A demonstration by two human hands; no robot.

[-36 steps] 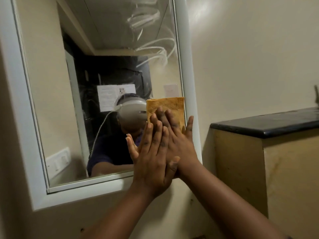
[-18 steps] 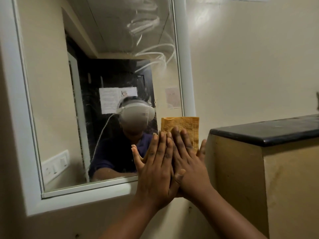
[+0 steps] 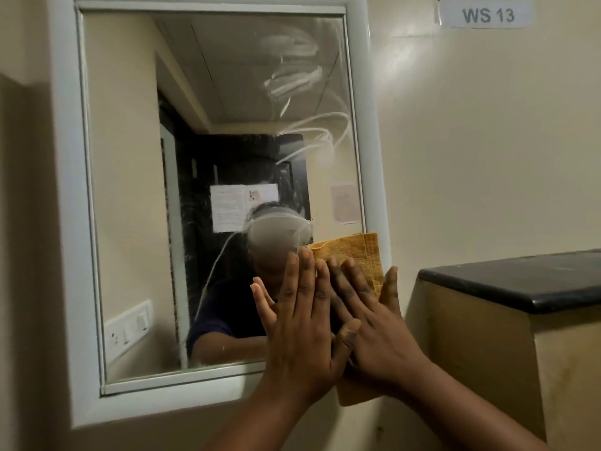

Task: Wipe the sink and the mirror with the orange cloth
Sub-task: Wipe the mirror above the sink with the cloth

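A wall mirror (image 3: 136,196) in a white frame (image 3: 65,222) fills the left and middle of the view, with white wipe streaks on its upper right glass. The folded orange cloth (image 3: 357,255) lies flat over the mirror's lower right corner and frame. My right hand (image 3: 374,323) presses on the cloth with straight fingers. My left hand (image 3: 299,323) lies flat beside it, overlapping its thumb side, fingers straight and spread against the glass and cloth edge. The sink is out of view.
A beige ledge with a black stone top (image 3: 520,281) juts out at the right, close to my right forearm. A label reading WS 13 (image 3: 487,14) is on the cream wall at the top right.
Both hands and the cloth have slid down and to the right, onto the mirror's lower right corner and frame. My view has tilted up, showing the mirror's top edge.
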